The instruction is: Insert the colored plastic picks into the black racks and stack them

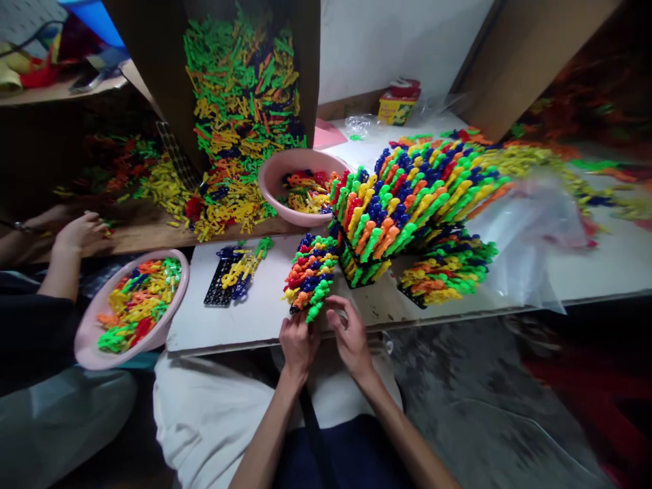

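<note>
My left hand [298, 341] and my right hand [348, 333] meet at the near edge of a white board [255, 319] on my lap. Both touch the near end of a small black rack [310, 274] packed with upright coloured plastic pegs: green, orange, red, blue, yellow. The left fingers curl under its near corner; the right fingers pinch at a green peg beside it. Just behind stands a tall stack of filled racks [402, 204], tilted, and a lower filled rack [445, 272] to its right.
A part-filled black rack [231, 275] lies left on the board. One pink bowl of loose pegs [133, 305] sits at my left knee, another pink bowl [300, 187] behind. A cardboard box [244, 102] spills pegs. Another person's hand [81, 231] rests at left. Clear plastic bag [530, 231] at right.
</note>
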`<state>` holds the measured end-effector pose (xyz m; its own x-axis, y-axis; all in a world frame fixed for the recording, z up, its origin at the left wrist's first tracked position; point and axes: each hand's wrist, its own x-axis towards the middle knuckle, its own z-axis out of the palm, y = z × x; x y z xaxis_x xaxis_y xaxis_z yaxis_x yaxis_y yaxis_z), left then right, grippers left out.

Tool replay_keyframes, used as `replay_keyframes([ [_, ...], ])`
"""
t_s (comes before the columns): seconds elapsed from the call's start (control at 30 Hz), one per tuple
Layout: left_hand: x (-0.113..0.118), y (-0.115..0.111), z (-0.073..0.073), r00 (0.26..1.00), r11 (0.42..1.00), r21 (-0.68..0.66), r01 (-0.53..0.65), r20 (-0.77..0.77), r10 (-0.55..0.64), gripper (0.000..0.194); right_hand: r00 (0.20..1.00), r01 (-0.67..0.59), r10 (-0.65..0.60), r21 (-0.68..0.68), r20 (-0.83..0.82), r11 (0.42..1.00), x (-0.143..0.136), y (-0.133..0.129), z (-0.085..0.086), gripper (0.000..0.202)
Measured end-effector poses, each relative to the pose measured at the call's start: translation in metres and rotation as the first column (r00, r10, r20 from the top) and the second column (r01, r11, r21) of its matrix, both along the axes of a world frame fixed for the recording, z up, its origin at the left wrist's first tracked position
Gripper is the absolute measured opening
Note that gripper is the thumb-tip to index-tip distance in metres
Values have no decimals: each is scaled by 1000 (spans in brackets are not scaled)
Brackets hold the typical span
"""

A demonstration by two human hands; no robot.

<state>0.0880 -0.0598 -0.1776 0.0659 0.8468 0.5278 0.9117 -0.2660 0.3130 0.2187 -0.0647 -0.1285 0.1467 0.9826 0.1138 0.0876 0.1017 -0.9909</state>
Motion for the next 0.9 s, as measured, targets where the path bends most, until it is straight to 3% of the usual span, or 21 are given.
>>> replay_keyframes([
  [0.1, 1, 1, 6, 1000, 998, -54, -17, -15, 16, 20, 987, 6, -20, 92, 159, 996, -5, 3, 4, 29],
  [0.27, -1, 2, 16, 999, 976, -218, 1, -39, -9, 22, 891, 146, -254, 293, 376, 945, -8, 7, 6, 31],
  [0.37, -1, 5, 19, 998, 959, -282, 34, -46, -49, 22, 878, 68, -220, 344, 425, 936, -7, 13, 8, 24],
  [0.43, 0, 6, 20, 998, 951, -306, 40, -38, -54, 23, 875, 34, -201, 358, 441, 933, -7, 17, 7, 18],
  [0.6, 5, 7, 12, 998, 964, -259, -58, 6, 62, 24, 880, 133, -279, 365, 383, 921, -7, 21, -3, 12],
  [0.73, 9, 6, 6, 995, 973, -214, -90, 29, 98, 25, 884, 143, -292, 383, 365, 912, -10, 23, -10, 12],
  [0.9, 14, 8, 9, 988, 946, -291, -145, 14, 156, 23, 891, 122, -286, 420, 353, 899, -16, 32, -14, 13],
])
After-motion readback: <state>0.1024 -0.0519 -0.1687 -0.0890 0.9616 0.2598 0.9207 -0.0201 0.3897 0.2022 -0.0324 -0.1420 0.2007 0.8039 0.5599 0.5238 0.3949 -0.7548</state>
